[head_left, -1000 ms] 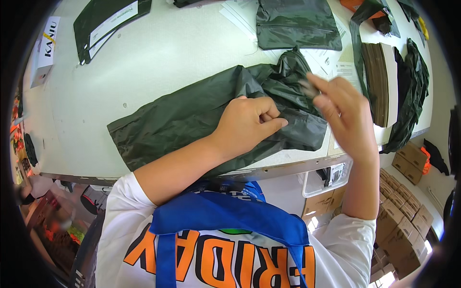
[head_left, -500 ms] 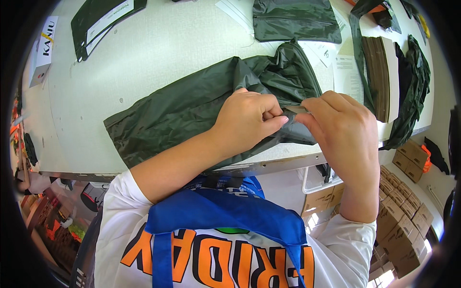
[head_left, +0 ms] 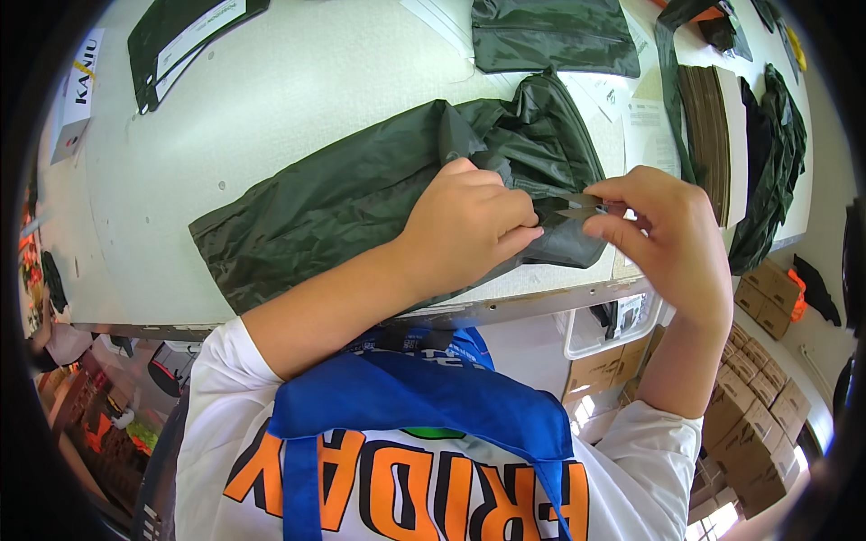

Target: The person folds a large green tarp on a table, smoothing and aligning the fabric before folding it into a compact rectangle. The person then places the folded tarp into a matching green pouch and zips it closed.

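Note:
A dark green, shiny piece of nylon-like fabric [head_left: 325, 203] lies crumpled across the pale table, its right end bunched up. My left hand [head_left: 469, 215] is closed on the fabric's near right part, thumb and fingers pinched together. Just to the right, my right hand [head_left: 667, 221] grips small metal thread snips [head_left: 577, 207]. Their two blades stand apart and point left at the pinched fabric, close to my left fingertips. The snips' handle is mostly hidden inside my right hand.
Folded dark green fabric with a zip [head_left: 555, 45] lies at the far side. To the right stand a stack of brown card sheets [head_left: 704, 135] and a crumpled dark garment [head_left: 778, 162]. A white basket [head_left: 570, 335] sits below the table edge [head_left: 505, 311], near cardboard boxes [head_left: 753, 433].
My right hand has drawn a little to the right, and the snips' blades now show between the hands. My left hand keeps its pinch on the fabric.

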`<state>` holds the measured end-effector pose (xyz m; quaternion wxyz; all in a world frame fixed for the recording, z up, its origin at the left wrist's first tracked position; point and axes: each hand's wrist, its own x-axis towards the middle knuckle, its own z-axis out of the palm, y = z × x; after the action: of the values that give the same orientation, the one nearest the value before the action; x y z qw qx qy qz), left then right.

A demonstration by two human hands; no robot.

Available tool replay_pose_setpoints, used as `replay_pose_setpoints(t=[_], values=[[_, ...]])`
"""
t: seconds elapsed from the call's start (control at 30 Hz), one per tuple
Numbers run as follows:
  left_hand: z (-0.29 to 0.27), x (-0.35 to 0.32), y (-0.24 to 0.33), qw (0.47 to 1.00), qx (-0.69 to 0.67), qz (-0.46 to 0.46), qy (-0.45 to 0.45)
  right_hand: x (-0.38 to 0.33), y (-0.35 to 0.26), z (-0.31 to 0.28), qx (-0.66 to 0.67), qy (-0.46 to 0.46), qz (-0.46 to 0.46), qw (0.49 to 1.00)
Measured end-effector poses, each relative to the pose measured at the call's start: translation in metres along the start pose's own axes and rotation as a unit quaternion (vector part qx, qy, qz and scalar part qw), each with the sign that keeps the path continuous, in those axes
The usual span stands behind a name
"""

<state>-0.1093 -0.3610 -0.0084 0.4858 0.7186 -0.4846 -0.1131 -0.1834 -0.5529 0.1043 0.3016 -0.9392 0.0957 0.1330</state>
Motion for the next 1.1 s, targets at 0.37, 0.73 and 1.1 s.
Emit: replay_pose_setpoints(t=[0.37,0.73,1.1], values=[[-0.001,-0.002,-0.001,0.996,0.006,0.085,0.0,-0.004,0.031,0.019,0.251,-0.111,0.048,0.96],[0.001,0.0,-0.002,0.997,-0.007,0.081,0.014,-0.017,0.025,0.026,0.228,-0.05,0.031,0.972],[0.0,0.001,-0.002,0.998,-0.004,0.059,-0.005,-0.02,0.062,0.043,0.326,0.156,0.135,0.923]])
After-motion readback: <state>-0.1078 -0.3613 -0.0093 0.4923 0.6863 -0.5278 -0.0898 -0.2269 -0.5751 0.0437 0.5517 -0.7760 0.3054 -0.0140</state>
